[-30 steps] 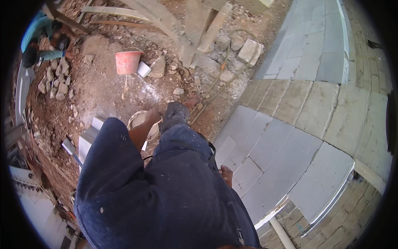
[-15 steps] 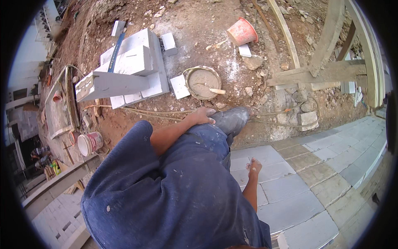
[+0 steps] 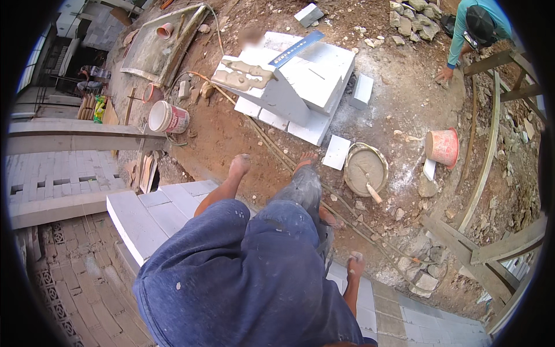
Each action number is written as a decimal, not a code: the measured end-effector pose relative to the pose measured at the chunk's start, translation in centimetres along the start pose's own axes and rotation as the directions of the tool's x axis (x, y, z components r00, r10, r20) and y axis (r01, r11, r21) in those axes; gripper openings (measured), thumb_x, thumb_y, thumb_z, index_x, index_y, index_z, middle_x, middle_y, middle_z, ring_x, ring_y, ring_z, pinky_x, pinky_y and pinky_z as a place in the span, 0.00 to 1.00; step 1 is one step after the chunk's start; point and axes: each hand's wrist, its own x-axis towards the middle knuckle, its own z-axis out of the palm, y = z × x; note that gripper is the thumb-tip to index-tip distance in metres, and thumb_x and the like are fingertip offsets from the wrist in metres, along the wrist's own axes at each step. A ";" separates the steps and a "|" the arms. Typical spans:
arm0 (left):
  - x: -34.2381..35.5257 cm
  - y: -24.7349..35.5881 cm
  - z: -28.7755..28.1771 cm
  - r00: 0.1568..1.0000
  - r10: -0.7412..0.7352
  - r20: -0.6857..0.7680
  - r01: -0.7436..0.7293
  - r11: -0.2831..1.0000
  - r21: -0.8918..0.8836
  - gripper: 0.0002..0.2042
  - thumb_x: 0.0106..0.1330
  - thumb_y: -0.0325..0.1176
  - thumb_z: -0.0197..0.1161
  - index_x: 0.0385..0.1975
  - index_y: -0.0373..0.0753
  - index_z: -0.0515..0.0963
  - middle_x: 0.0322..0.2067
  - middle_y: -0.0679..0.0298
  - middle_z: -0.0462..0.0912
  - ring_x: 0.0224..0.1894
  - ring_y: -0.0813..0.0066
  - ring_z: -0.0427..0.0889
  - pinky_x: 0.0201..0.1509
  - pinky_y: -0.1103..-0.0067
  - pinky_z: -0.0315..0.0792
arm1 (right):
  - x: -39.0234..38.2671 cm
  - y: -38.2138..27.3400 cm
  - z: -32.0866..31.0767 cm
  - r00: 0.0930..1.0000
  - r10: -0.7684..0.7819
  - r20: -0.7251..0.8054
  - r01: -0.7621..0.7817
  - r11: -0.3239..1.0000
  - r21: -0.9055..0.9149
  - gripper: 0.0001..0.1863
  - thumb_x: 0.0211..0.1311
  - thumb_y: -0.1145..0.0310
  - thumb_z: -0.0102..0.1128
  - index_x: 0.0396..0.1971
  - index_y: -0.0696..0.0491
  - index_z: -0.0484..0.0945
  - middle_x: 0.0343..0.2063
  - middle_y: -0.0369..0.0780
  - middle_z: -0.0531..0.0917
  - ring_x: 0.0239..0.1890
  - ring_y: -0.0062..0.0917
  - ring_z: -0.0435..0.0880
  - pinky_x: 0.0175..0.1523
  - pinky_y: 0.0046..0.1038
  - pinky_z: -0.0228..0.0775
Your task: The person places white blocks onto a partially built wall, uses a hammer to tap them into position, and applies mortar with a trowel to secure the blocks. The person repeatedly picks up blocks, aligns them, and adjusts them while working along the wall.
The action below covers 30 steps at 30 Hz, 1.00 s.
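Observation:
My left hand (image 3: 240, 166) hangs beside my bent knees at the lower middle, its fingers loosely curled, nothing visible in them. My right hand (image 3: 355, 265) is lower right, above grey-white blocks (image 3: 364, 298), its dusty fingers also curled, with nothing visible in them. My bare foot (image 3: 303, 159) is on the dirt beside a stack of white blocks (image 3: 321, 87), one topped with wet mortar (image 3: 243, 78) and a blue straight tool (image 3: 298, 47). A loose white block (image 3: 335, 151) lies by a round mortar tub (image 3: 354, 173) with a wooden-handled trowel (image 3: 374, 195).
A co-worker (image 3: 480, 29) in turquoise reaches to the ground at upper right, beside rubble (image 3: 413, 17). A pink bucket (image 3: 440, 147), white bucket (image 3: 165, 118), mixing tray (image 3: 153, 49), hoses (image 3: 272, 141) and timber frames (image 3: 491, 248) surround me. Another person (image 3: 87, 81) is far left.
My view has swung left, bringing the block stack and co-worker into the middle and right. My left hand has left my dusty leg and now hangs out to the left.

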 end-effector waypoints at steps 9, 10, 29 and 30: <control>10.0 4.3 -15.1 0.721 0.290 -0.629 -0.558 0.782 -0.279 0.26 0.50 0.18 0.46 0.53 0.31 0.75 0.50 0.48 0.81 0.55 0.55 0.79 0.64 0.69 0.68 | -2.7 -46.2 18.1 0.352 -0.911 0.216 0.926 0.306 -0.222 0.21 0.52 0.74 0.60 0.50 0.55 0.77 0.47 0.48 0.74 0.52 0.44 0.71 0.60 0.42 0.60; 11.0 4.6 -15.9 0.734 0.299 -0.609 -0.581 0.741 -0.337 0.27 0.49 0.17 0.45 0.54 0.31 0.75 0.50 0.49 0.81 0.55 0.55 0.79 0.63 0.70 0.68 | -3.2 -49.1 19.7 0.286 -0.939 0.193 0.953 0.257 -0.162 0.23 0.51 0.75 0.59 0.51 0.55 0.76 0.48 0.49 0.73 0.52 0.44 0.71 0.60 0.41 0.61; 17.0 4.7 -8.6 0.850 0.441 -0.288 -0.483 0.871 -0.091 0.19 0.60 0.21 0.55 0.53 0.35 0.74 0.50 0.48 0.79 0.53 0.53 0.79 0.55 0.66 0.72 | 10.8 -42.8 28.4 0.776 -0.325 0.541 0.603 0.634 -0.484 0.49 0.41 0.65 0.73 0.67 0.52 0.59 0.55 0.51 0.72 0.60 0.47 0.70 0.63 0.40 0.65; 17.0 4.1 -8.9 0.866 0.430 -0.255 -0.487 0.841 -0.235 0.14 0.62 0.26 0.57 0.48 0.36 0.76 0.45 0.52 0.80 0.48 0.56 0.80 0.51 0.67 0.72 | 11.6 -42.4 29.0 0.792 -0.292 0.535 0.571 0.663 -0.483 0.48 0.42 0.66 0.72 0.67 0.51 0.59 0.56 0.51 0.72 0.60 0.47 0.70 0.64 0.40 0.64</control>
